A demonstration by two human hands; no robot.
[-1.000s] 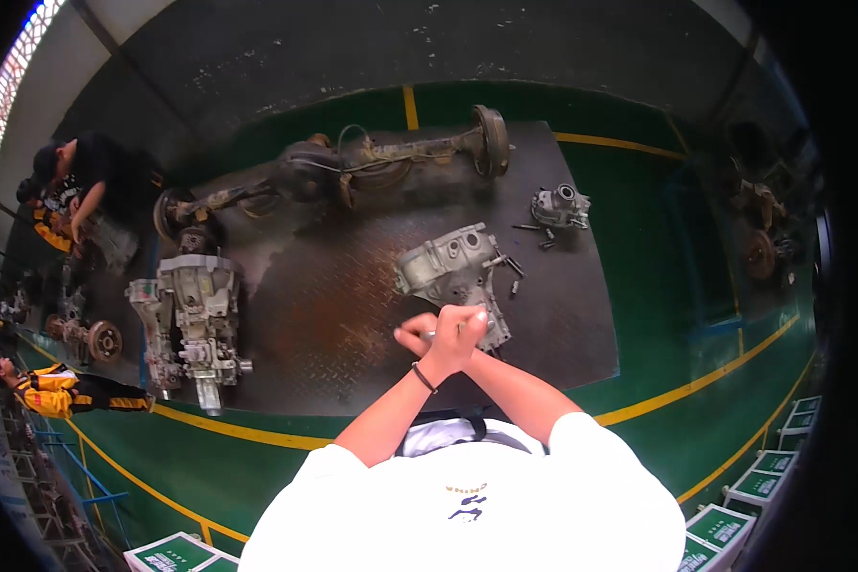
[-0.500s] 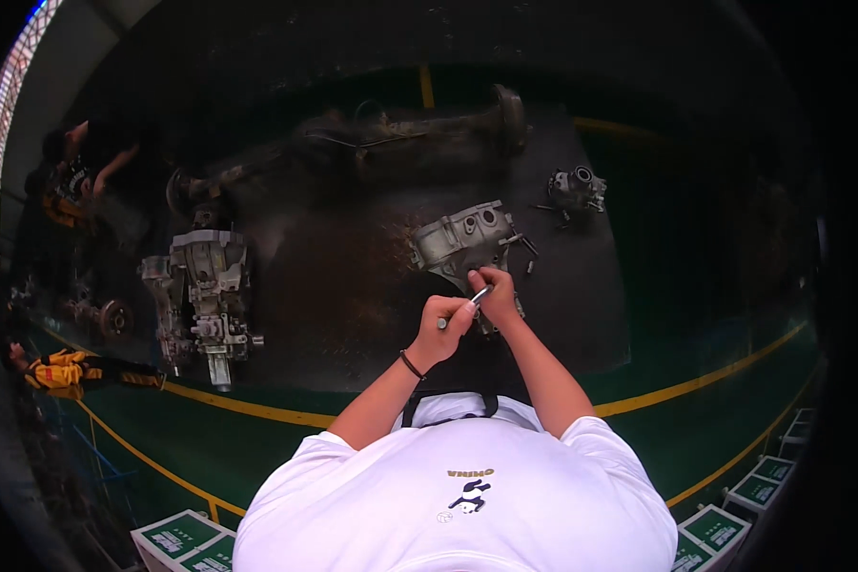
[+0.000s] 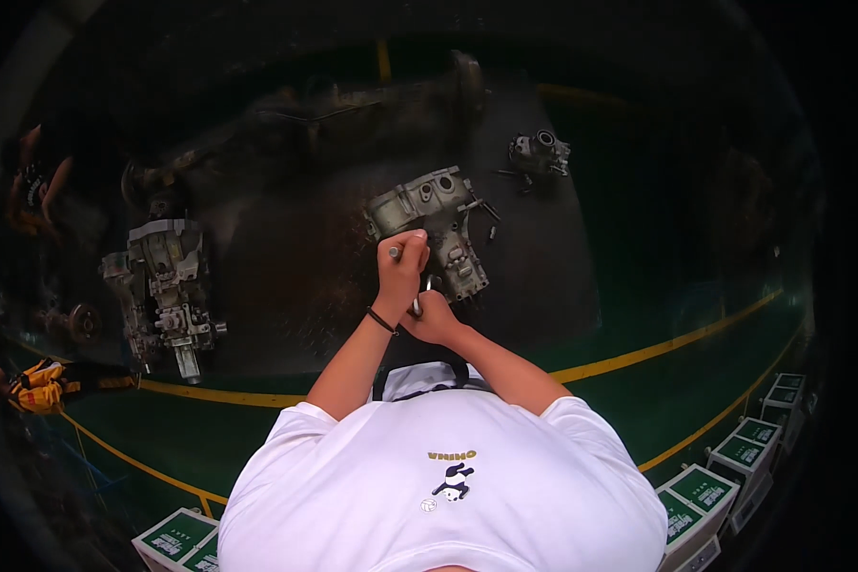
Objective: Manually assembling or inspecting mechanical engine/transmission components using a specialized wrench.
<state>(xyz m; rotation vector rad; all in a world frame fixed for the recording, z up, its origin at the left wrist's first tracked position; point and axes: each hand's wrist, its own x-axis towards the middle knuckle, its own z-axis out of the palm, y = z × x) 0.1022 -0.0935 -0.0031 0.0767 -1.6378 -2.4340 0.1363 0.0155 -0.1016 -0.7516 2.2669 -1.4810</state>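
Compared with half a second ago, the hands have traded depth: the left hand has gone farther out, up to the near edge of the grey metal casing, and the right hand has drawn back nearer the body. The whole view has shifted as well, so the casing appears farther left, though it seems to lie at rest on the bench.

The left hand is clenched around a round-ended bar, whose tip pokes out of the fist. The right hand, just nearer and to the right, curls its fingers on a shiny curved metal piece. Whether the two are parts of one tool cannot be told, nor whether the left fist touches the casing or hangs over it.

To handle this well, I would keep both grips firm but the wrists loose, and turn the metal from the forearms without forcing it. The hands are so close together that knuckles could knock; a little more space between them should help. Mind also the loose rod and small metal pin right of the casing: a sweeping elbow or a dropped tool could scatter them.
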